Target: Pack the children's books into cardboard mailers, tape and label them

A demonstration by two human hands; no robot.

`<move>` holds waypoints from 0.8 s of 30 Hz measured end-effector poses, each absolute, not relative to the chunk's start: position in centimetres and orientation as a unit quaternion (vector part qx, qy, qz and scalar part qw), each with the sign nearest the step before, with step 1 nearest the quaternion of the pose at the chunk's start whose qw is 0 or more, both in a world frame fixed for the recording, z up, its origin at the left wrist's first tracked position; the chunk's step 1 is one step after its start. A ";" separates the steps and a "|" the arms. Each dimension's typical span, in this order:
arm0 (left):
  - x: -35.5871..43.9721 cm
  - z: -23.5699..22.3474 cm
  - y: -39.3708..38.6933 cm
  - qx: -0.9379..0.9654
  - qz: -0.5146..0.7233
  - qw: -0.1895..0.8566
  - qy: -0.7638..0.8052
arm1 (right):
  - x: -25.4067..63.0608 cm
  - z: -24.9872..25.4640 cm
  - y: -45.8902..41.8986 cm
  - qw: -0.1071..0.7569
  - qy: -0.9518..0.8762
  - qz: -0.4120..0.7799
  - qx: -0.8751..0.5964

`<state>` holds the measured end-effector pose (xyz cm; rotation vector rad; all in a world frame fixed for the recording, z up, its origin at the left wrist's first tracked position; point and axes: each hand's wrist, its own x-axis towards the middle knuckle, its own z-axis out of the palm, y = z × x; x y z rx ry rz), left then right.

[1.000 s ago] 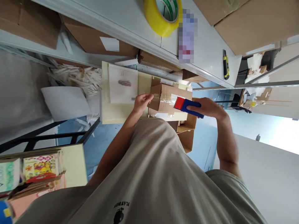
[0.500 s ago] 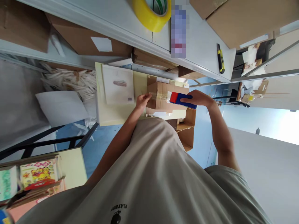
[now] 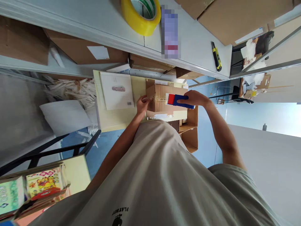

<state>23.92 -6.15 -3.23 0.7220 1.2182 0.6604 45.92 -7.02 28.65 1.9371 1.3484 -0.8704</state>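
A small brown cardboard box [image 3: 160, 94] sits on a pale yellow table [image 3: 113, 117] below me. My left hand [image 3: 142, 104] presses its curled fingers against the box's left edge, where clear tape lies across the top. My right hand [image 3: 195, 98] is closed round a red and blue tape dispenser [image 3: 177, 100], held on the box's top near its right side. A white printed sheet [image 3: 116, 91] lies on the table to the left of the box.
A white shelf [image 3: 199, 47] above carries a yellow tape roll [image 3: 140, 14], a yellow-black utility knife [image 3: 216, 56] and large cardboard boxes [image 3: 235, 18]. Open cartons [image 3: 189, 135] sit under the table's right side. Colourful books [image 3: 35, 185] are stacked at lower left. Paper scraps [image 3: 70, 88] are heaped at left.
The tape dispenser in my right hand has slid left across the box top, closer to my left hand. The view has shifted slightly; my left hand stays on the box edge.
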 end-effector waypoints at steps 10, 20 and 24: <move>24.0 2.3 -6.3 0.478 0.289 0.635 0.534 | 47.3 28.3 -7.5 0.302 0.527 -0.327 0.724; 25.3 2.2 -6.6 0.503 0.241 0.595 0.579 | 50.3 26.1 -8.1 0.251 0.527 -0.405 0.704; 25.5 1.9 -6.7 0.481 0.255 0.587 0.599 | 53.6 26.1 -8.3 0.252 0.538 -0.419 0.686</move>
